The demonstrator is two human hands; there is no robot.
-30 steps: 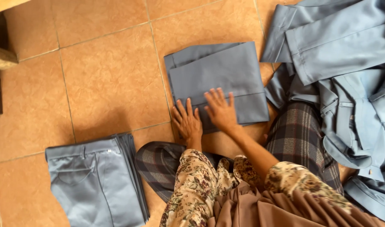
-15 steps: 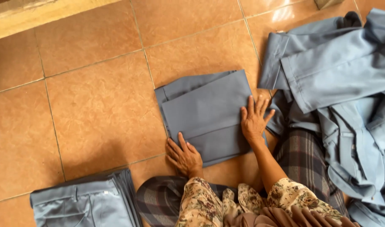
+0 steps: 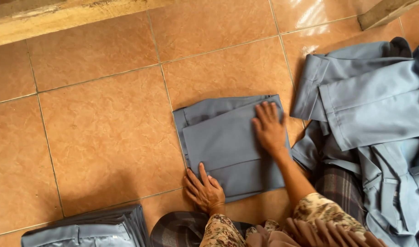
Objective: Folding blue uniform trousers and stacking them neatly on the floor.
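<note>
**Both hands flat on folded grey garment, tile floor**

While you sit on the floor [image 3: 104, 132], only the head view is available, looking straight down over your lap.

Head view: the folded grey garment [image 3: 223, 146] lies on the orange tile right in front of your knees, roughly centre frame, folded into a compact rectangle with an inner layer edge showing. Your right hand [image 3: 269, 130] lies palm-down on its right side, fingers spread and extended, nothing gripped; looks like pressing to flatten the fold and keep layers from springing up. Your left hand [image 3: 205, 190] rests at the near-left corner, fingers splayed, partly on the fabric edge and partly on tile; open too, seemingly pinning that corner so the bundle stays square. Neither hand is clenched on anything.

Around it: a heap of unfolded grey-blue clothes [image 3: 374, 119] sits to your right, touching or just beside the folded piece's right edge, within easy reach. A stack of folded grey garments [image 3: 88, 231] sits at lower left, apart from the piece under your hands. A wooden beam [image 3: 58, 18] runs along the top edge. Your plaid skirt and floral sleeves fill the bottom of frame.
</note>
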